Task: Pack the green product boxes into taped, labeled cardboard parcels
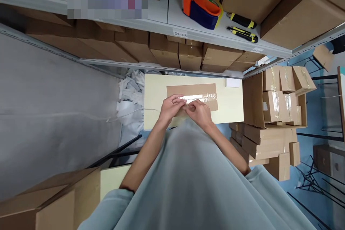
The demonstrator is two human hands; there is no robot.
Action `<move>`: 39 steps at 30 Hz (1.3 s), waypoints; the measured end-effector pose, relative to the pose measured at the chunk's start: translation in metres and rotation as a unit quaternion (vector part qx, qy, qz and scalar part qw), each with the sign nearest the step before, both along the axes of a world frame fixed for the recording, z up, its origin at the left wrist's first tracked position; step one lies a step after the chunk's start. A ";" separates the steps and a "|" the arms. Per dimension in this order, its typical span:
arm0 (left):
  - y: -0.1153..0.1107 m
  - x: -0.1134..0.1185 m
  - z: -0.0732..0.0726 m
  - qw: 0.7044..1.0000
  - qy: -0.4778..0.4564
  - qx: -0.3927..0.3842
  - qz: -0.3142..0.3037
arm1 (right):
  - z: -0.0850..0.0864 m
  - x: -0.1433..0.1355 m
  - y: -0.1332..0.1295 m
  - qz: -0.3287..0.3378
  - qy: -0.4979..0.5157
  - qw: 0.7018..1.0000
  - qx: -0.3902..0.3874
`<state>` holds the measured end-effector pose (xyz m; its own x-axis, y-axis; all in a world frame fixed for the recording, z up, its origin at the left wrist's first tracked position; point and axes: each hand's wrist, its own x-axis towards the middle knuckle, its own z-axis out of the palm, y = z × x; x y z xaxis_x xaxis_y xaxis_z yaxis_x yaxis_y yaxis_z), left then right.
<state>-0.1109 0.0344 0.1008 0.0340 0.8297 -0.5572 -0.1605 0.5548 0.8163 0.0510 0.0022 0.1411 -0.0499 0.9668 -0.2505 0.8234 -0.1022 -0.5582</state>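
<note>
A flat-topped cardboard box point(191, 89) lies on a pale yellow table, with a shiny strip of clear packing tape point(208, 97) running along it. My left hand point(171, 108) is over the box's left part, its thumb and fingers brought together near the end of the tape. My right hand point(199, 112) meets it there from the right, with its fingers curled into a pinch. The fingertips of both hands almost touch. Whatever sits between them is too small and hidden to make out.
A white paper point(233, 83) lies on the table point(229, 109). The shelf point(175, 10) above holds an orange and blue tape dispenser point(202, 9), yellow-black cutters point(242, 35) and cartons. Small boxes point(285, 107) fill a large carton at right; white scraps point(132, 90) are heaped at left.
</note>
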 end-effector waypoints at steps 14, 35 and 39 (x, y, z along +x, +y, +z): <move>0.003 0.023 -0.004 0.999 0.041 0.031 0.002 | -0.022 0.018 0.018 -0.076 0.066 0.995 -0.004; 0.007 0.006 -0.028 0.936 0.317 0.118 -0.098 | -0.046 0.035 0.010 -0.146 -0.019 0.988 -0.050; -0.003 0.018 -0.042 0.905 0.354 0.197 -0.131 | -0.058 0.041 0.011 -0.152 -0.053 0.985 -0.058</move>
<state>-0.0927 0.0317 0.0588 0.0095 0.9838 -0.1790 0.5744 0.1412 0.8063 0.0917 0.0132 0.0831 0.2706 0.8977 -0.3477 0.7976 -0.4113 -0.4412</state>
